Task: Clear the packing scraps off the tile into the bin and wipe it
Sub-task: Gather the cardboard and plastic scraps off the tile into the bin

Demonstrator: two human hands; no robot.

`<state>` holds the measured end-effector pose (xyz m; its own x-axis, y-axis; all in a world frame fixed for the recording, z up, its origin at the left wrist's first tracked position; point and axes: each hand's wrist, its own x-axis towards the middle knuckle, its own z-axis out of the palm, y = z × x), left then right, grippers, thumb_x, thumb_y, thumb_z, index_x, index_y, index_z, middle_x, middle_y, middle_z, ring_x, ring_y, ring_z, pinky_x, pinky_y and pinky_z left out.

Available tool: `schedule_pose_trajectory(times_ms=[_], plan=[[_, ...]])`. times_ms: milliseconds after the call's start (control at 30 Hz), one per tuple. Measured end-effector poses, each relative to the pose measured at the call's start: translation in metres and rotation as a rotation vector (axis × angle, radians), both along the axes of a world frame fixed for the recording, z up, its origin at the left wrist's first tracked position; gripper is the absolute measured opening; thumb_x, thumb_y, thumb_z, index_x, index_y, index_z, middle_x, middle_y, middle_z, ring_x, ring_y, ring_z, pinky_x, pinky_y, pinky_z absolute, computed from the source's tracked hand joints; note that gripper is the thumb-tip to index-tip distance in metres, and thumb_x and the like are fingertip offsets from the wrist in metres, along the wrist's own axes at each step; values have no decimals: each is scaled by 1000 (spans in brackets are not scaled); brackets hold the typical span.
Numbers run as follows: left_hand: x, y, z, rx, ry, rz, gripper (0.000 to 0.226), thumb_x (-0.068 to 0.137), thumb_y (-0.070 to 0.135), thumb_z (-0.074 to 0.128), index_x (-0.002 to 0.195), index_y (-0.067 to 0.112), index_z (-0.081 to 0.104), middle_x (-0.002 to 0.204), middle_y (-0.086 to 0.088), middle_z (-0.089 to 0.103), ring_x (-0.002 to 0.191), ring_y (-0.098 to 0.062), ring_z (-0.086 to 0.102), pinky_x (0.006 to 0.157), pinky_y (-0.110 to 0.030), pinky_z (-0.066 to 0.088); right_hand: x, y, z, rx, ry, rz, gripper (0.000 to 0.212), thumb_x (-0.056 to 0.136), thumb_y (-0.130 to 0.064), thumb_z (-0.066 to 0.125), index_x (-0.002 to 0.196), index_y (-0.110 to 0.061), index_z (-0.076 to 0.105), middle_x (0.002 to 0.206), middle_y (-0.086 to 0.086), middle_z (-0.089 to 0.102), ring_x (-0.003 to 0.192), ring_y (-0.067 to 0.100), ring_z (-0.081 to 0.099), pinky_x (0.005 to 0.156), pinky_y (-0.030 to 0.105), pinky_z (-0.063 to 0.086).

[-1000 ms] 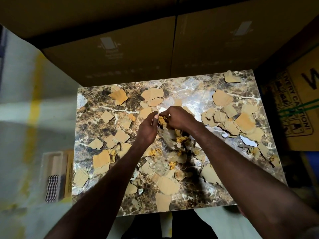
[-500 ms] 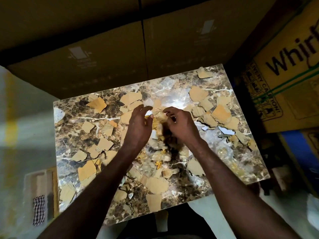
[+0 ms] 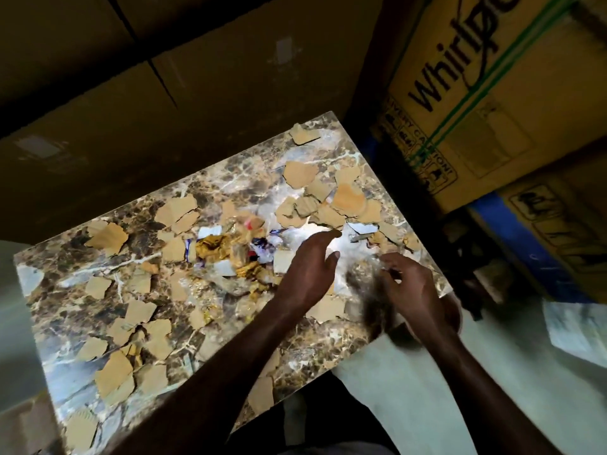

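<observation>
We see the left hand [image 3: 308, 267] right of centre in the frame, above the marble-patterned tile [image 3: 65, 290], its fingers straight and slightly spread, reaching toward the upper right, with nothing in its hold; whether the fingertips touch the surface we cannot tell. The right hand [image 3: 415, 287] sits just beside it, further right, over the tile's right edge, its fingers loosely curled; motion blur keeps us from telling whether it has hold of anything. The tile lies slanted across the middle of the frame. Torn cardboard scraps [image 3: 108, 238] are scattered over most of it, too many and too overlapped for us to count exactly, several dozen at least, with the thickest cluster at the upper right of the tile. One heap of crumpled yellow and clear wrappers [image 3: 223, 254] lies at the tile's centre, just left of the left hand. At the upper right of the frame we count one yellow Whirlpool carton [image 3: 476, 77] bound with green strapping. Plain brown boxes [image 3: 164, 77] fill the upper left, behind the tile.
</observation>
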<state>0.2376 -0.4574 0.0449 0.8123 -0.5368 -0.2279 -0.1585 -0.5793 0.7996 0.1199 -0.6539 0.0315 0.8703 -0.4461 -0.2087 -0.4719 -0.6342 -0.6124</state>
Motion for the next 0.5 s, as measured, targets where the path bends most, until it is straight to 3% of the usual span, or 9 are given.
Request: schedule_pose_trajectory(times_ms=[133, 233, 300, 367, 433, 500], plan=[[-8, -30, -28, 64, 33, -52, 45, 106, 15, 63, 150, 20, 59, 154, -2, 59, 144, -19, 51, 123, -36, 37, -11, -16, -11, -45, 39, -75, 32, 92, 4, 69, 119, -11, 77, 120, 7, 78, 109, 25, 74, 102, 38, 56], [-9, -52, -55, 146, 11, -128, 50, 103, 18, 66, 152, 20, 58, 153, -7, 59, 144, -26, 51, 122, -39, 38, -9, -23, -18, -44, 119, -86, 32, 94, -13, 73, 126, -14, 74, 123, 8, 76, 113, 28, 71, 101, 36, 52], [-8, -66, -72, 236, 33, -206, 60, 100, 33, 71, 157, 24, 52, 160, -12, 51, 146, -34, 48, 121, -46, 39, -8, -25, -24, -29, 187, -37, 49, 88, -35, 81, 134, -22, 69, 125, 4, 74, 112, 26, 69, 96, 36, 54], [-7, -78, -86, 345, 22, -307, 77, 93, 49, 76, 161, 30, 44, 167, -12, 39, 147, -39, 44, 120, -51, 41, -11, -26, -35, -78, 252, 85, 78, 78, -50, 87, 147, -27, 57, 132, 5, 69, 117, 27, 65, 99, 38, 54], [-8, -84, -93, 416, 15, -416, 87, 88, 58, 79, 161, 33, 41, 165, -11, 40, 144, -40, 45, 115, -54, 45, -15, -25, -50, -130, 270, 179, 97, 74, -46, 89, 158, -26, 45, 133, 9, 66, 118, 32, 64, 100, 39, 52], [-10, -84, -97, 389, 33, -455, 86, 84, 58, 83, 157, 35, 44, 149, -10, 55, 135, -37, 53, 108, -53, 51, -19, -23, -61, -171, 246, 186, 98, 75, -38, 88, 160, -24, 41, 126, 8, 69, 112, 33, 66, 97, 41, 49]])
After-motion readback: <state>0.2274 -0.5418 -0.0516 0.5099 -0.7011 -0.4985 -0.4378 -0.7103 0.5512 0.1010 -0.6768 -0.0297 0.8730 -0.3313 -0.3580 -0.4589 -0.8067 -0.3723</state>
